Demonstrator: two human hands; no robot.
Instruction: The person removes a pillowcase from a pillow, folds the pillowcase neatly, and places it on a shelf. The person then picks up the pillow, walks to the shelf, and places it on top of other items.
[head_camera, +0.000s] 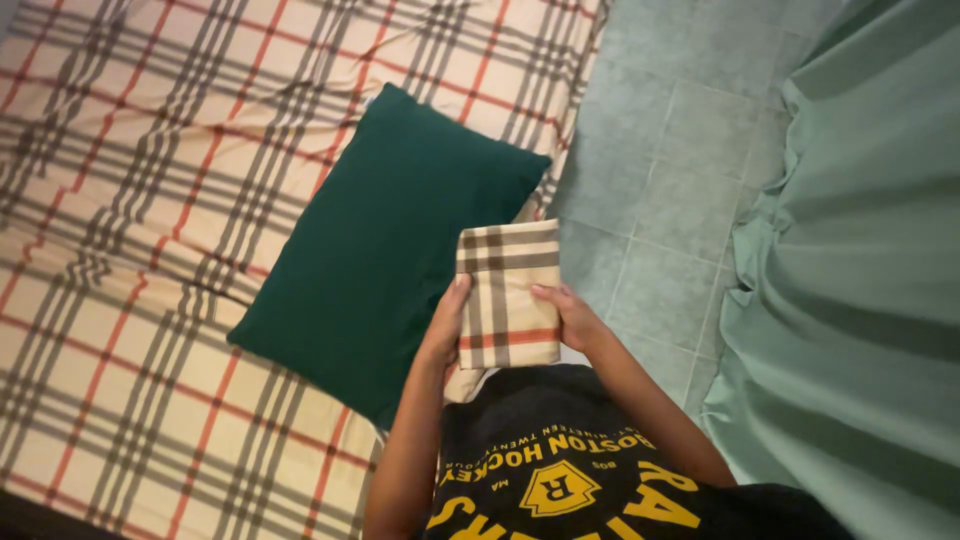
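a person standing at the edge of a bed (130, 300) holds a folded plaid cloth (508, 295) in both hands, seen from above. the left hand (447, 325) grips the cloth's left edge, thumb on top and fingers curled beneath it; the right hand (573, 315) clasps the right edge in the same way. the cloth, cream with brown and red stripes, matches the bedsheet and hangs in front of the chest, just beside a dark green pillow (385, 250) that lies on the bed. to the right are a green tiled floor (660, 200) and a pale green curtain (870, 280). the person wears a black shirt (560, 470) with yellow print.
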